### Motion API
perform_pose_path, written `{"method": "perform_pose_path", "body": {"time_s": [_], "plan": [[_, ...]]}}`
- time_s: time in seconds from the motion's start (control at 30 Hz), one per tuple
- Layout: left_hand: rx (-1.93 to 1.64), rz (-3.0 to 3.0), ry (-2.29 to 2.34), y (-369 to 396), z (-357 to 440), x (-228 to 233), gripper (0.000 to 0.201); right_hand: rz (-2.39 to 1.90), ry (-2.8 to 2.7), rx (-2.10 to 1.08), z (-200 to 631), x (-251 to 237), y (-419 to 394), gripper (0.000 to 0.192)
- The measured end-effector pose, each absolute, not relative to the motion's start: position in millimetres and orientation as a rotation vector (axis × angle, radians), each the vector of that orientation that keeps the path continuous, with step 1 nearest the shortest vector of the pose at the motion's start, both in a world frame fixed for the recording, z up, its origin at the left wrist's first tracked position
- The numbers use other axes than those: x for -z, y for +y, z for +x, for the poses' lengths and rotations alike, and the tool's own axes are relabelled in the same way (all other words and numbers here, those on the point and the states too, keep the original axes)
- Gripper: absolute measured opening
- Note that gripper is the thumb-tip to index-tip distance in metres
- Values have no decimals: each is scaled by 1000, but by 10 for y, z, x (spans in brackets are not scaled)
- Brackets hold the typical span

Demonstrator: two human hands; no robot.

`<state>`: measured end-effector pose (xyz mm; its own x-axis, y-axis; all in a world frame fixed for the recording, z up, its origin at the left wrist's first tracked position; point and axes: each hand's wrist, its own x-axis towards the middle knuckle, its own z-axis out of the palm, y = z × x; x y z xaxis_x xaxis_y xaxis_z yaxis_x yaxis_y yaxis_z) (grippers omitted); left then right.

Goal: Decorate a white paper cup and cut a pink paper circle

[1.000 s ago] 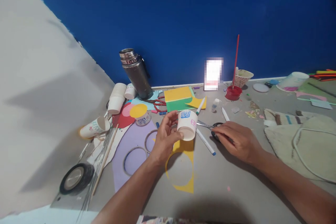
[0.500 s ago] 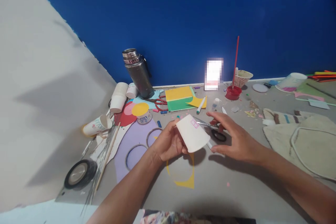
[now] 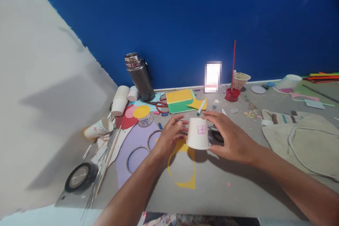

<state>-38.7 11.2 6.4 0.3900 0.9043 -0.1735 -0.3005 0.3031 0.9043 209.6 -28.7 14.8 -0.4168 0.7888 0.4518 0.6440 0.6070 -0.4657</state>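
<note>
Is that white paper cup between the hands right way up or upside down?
Upside down: the paper cup has its wider rim at the bottom and narrow base on top.

Your left hand point(image 3: 169, 138) and right hand point(image 3: 230, 137) hold a white paper cup point(image 3: 198, 133) between them, upside down, with its wide rim just above the grey bench point(image 3: 238, 187). A pink window (four small panes) is drawn on the cup's side facing you. Below the cup lies a yellow paper point(image 3: 185, 180) with a round hole cut out. Black-handled scissors point(image 3: 217, 135) lie just behind your right hand's fingers point(image 3: 212, 114), and a lilac sheet point(image 3: 132, 148) lies beside your left wrist.
</note>
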Motion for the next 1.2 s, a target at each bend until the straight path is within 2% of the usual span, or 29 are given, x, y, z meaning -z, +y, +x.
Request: {"method": "perform_pose_path", "body": {"time_s": [0.1,0.2,0.27,0.53,0.73,0.8,1.03,1.07,1.2], "plan": [[-1004,1323,842,121,-478,-136,69,-1189,-2168,-69,2089,-76,-258,78],[-915,1732,856,73,-480,-162,91,-1209,-2195,-14,2076,-17,-258,78],[-869,1968,870,37,-446,-147,99,-1203,-2214,4,2062,4,-270,78],[-849,2325,832,49,-406,-66,86,-1164,-2219,-87,2053,25,-271,77],[-892,2243,937,56,-407,-91,72,-1157,-2206,-141,2113,42,-270,91],[-909,2227,963,53,-406,-105,70,-1178,-2185,-112,2146,48,-253,80],[-948,2182,1064,39,-397,-122,72,-1252,-2123,-5,2258,76,-168,14],[-964,2176,1074,41,-394,-120,71,-1249,-2132,-25,2249,77,-174,9],[-1016,2143,1126,63,-393,-118,66,-1273,-2171,-29,2202,63,-206,19]]}}
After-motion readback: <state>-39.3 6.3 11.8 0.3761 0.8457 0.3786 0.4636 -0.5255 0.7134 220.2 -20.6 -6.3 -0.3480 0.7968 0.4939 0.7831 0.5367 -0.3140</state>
